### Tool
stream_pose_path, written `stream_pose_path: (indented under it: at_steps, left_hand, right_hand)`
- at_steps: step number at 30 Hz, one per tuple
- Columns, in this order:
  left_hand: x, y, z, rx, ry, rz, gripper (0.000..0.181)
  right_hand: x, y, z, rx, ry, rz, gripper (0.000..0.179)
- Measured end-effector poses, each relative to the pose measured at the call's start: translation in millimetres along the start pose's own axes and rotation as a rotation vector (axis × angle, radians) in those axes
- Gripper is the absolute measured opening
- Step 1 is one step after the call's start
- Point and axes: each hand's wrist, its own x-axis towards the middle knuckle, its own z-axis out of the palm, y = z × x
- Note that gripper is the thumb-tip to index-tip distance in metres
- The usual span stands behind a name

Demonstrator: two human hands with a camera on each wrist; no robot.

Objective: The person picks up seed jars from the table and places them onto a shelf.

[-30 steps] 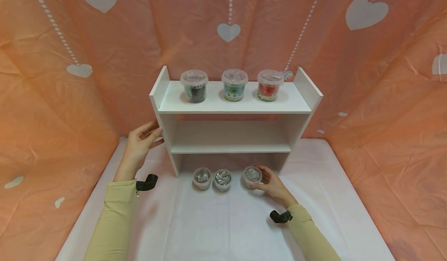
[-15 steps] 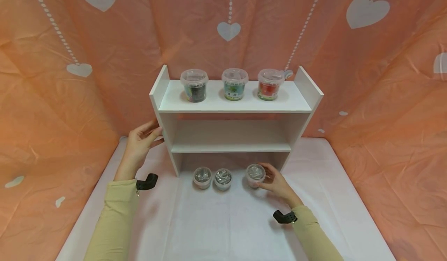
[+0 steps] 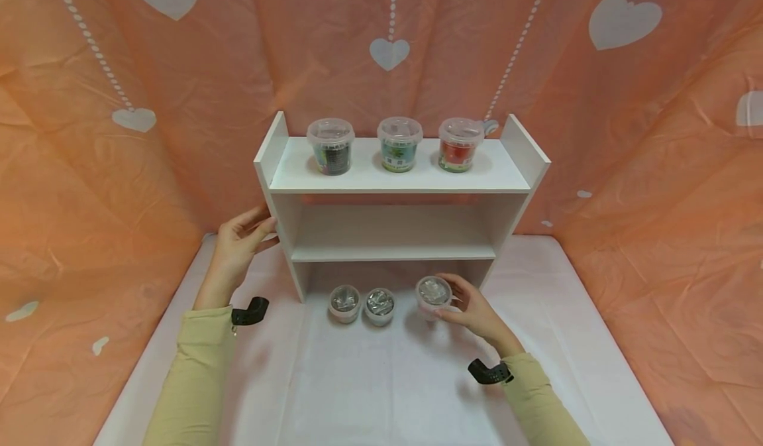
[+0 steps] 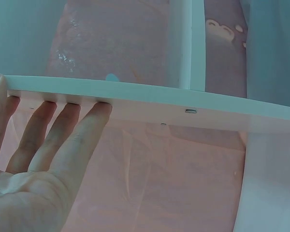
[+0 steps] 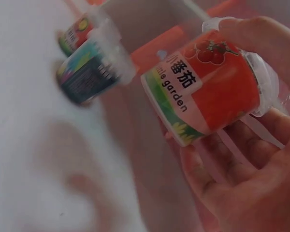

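My right hand [image 3: 477, 310] grips a small clear-lidded plastic cup [image 3: 433, 293], held above the white table in front of the shelf unit. In the right wrist view, this cup [image 5: 203, 92] has a red label with tomatoes and "garden" lettering; thumb and fingers are around its lid end. Two similar cups stand to its left: the nearer-to-hand cup [image 3: 379, 305] and the far-left cup [image 3: 344, 302]. My left hand [image 3: 237, 240] rests against the left side panel of the white shelf unit [image 3: 393, 259]. Straight fingers [image 4: 94, 125] touch that panel's outer face, the thumb at its edge.
Three larger-looking lidded cups stand on the top shelf: a dark one [image 3: 331, 148], a green one [image 3: 399, 145] and a red one [image 3: 459, 146]. Orange cloth [image 3: 179, 101] with hearts hangs behind and at both sides. A white cloth [image 3: 357, 393] covers the table.
The right hand has raised its cup off the table, shifting it slightly right, then a little back left. The left hand keeps its place on the side panel.
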Motion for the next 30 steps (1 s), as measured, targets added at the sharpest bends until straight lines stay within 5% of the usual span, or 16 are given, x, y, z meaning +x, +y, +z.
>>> stream_pose_path:
  at_steps: [15,30]
  left_hand:
    - [-0.5,0.6,0.7,0.005,-0.003,0.009,0.048]
    - [0.1,-0.2,1.6,-0.029,-0.012,0.025,0.044]
  right_hand:
    - [15.2,-73.0,8.1,-0.062,-0.065,-0.095,0.066]
    - [44.2,-103.6,18.0,-0.091,-0.037,-0.065,0.066]
